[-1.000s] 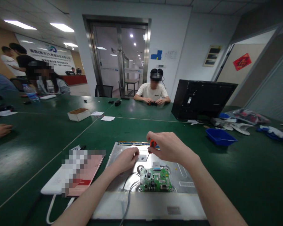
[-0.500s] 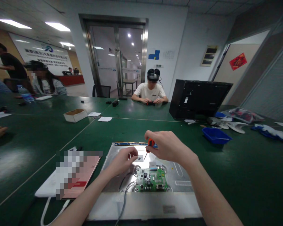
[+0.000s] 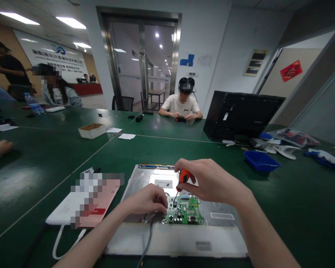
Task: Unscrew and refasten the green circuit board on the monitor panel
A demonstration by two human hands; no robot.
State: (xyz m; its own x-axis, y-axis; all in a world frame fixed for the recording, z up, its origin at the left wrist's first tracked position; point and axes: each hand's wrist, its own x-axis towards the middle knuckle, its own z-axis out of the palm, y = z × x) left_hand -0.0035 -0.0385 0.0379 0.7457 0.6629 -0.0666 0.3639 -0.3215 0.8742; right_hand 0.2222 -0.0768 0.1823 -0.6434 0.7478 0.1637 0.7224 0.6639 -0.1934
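Note:
My right hand (image 3: 212,182) grips an orange-and-black screwdriver (image 3: 184,178), its thin shaft slanting down to the upper left part of a green circuit board (image 3: 188,211). Whether the tip touches the board cannot be made out. At the board's left edge is my left hand (image 3: 145,199), fingers curled and pressed together; anything between them is hidden. The board lies on a silver metal panel (image 3: 226,240) flat on the table. A few small dark bits, possibly screws (image 3: 168,184), rest on a pale label behind the board. A grey cable (image 3: 149,238) runs from near the left hand toward me.
Left of the panel lie a white device (image 3: 63,211) with a white cable and a pinkish-red flat item (image 3: 108,193). A blue tray (image 3: 261,160), a black monitor housing (image 3: 242,113) and a small open box (image 3: 92,131) stand farther off. A person (image 3: 181,104) sits opposite.
My left hand has come from above the pale label down to the board's left edge. The screwdriver in my right hand has moved from behind the board to over it.

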